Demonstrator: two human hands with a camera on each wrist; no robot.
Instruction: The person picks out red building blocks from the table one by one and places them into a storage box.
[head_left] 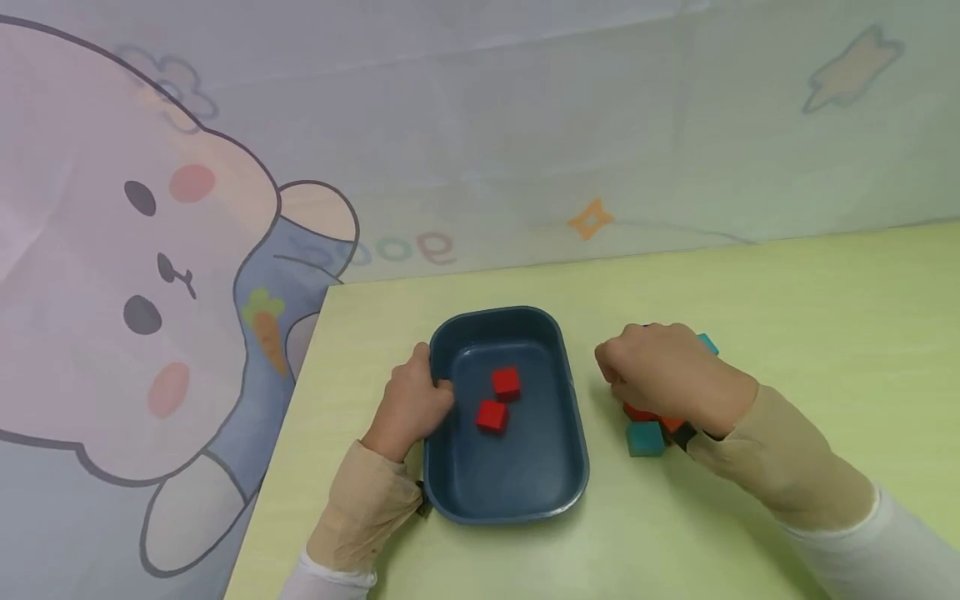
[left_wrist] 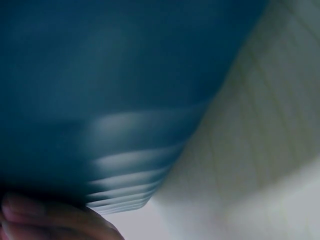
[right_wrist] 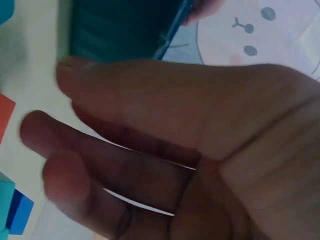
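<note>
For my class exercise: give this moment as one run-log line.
left hand: grips blue tray at left side | right hand: at coloured blocks, nothing visibly held | in tray: two red cubes

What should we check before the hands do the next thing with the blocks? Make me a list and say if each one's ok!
1. Left hand gripping the dark blue tray by its side: ok.
2. Bare space in the tray around the two red cubes: ok, lots of its floor shows.
3. Right hand at the pile of coloured blocks: ok, it is over them.
4. A block in the right hand's fingers: not ok, the right wrist view shows none there.
5. How many blocks are in the pile: cannot tell, the right hand hides some.
</note>
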